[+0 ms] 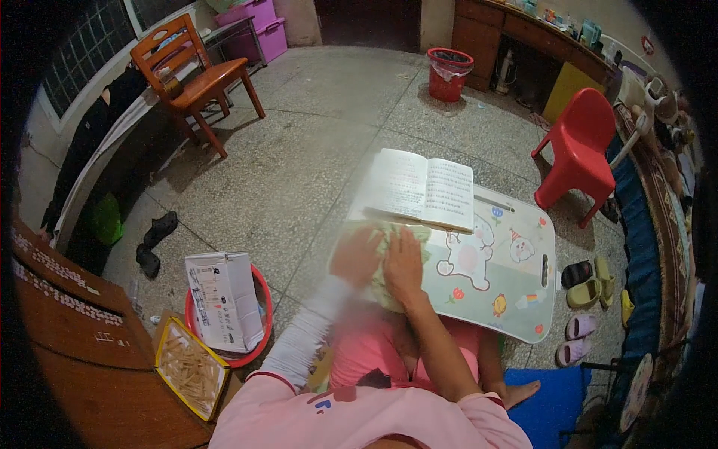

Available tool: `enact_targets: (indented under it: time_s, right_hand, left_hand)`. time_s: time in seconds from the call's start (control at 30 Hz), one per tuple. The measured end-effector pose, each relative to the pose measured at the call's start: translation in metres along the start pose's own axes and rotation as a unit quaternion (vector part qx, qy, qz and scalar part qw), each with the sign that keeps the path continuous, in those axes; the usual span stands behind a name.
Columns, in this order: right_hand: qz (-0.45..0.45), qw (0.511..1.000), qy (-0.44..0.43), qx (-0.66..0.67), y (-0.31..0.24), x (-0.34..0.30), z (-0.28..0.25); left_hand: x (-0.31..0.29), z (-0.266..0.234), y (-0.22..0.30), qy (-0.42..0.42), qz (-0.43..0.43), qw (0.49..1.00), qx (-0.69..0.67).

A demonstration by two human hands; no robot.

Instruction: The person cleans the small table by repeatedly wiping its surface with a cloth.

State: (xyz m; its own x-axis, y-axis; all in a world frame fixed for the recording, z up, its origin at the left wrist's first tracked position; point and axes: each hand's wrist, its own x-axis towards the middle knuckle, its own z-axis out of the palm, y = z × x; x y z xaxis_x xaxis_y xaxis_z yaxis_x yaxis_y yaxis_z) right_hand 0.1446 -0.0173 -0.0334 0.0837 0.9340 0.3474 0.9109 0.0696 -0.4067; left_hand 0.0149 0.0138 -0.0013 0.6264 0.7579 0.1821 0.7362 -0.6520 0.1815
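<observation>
In view are one left hand (355, 254), one right hand (404, 263), one crumpled pale green cloth (383, 280), one open book (426, 187), one lap table (497, 316) and one blue mat (547, 393). Chairs number two, one wooden chair (196, 86) and one red plastic chair (582, 131), alongside one red wastebasket (446, 87), one red basin (269, 308), one cardboard box (224, 299), one yellow-edged tray (206, 346) and two purple storage boxes (271, 41). There are also two lilac slippers (573, 352) and two olive clogs (583, 295), while the pale sticks (187, 367) lie too thick to count.

Small print (illegible at this size) on the open book (425, 188) and the white carton (224, 303).
</observation>
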Motion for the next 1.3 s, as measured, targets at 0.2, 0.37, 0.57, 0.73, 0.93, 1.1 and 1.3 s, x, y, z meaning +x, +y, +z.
enact_targets:
  time_s: [0.2, 0.37, 0.57, 0.73, 0.93, 1.1, 1.3]
  right_hand:
    - [-0.095, 0.991, 0.018, 0.089, -0.017, 0.003, 0.003]
    - [-0.077, 0.986, -0.114, 0.093, -0.031, -0.006, -0.042]
    - [-0.03, 0.987, -0.076, 0.135, 0.008, -0.045, -0.033]
    - [-0.037, 0.99, 0.001, 0.14, 0.042, -0.072, -0.056]
    - [0.024, 0.995, 0.041, 0.087, 0.099, -0.097, -0.09]
    - [0.133, 0.984, 0.111, 0.05, 0.139, -0.129, -0.118]
    - [0.218, 0.968, 0.124, 0.012, 0.168, -0.144, -0.134]
  left_hand:
    - [-0.02, -0.012, -0.003, -0.004, -0.087, 0.996, 0.003]
    - [-0.04, 0.009, 0.005, 0.02, -0.124, 0.991, 0.05]
    - [-0.049, 0.033, 0.034, -0.004, -0.096, 0.995, -0.029]
    - [-0.034, 0.055, 0.067, 0.053, -0.021, 0.996, 0.069]
    - [0.002, 0.066, 0.128, -0.038, 0.091, 0.995, -0.034]
    - [0.031, 0.095, 0.181, 0.006, 0.18, 0.98, -0.086]
    - [0.059, 0.106, 0.22, 0.045, 0.264, 0.957, -0.114]
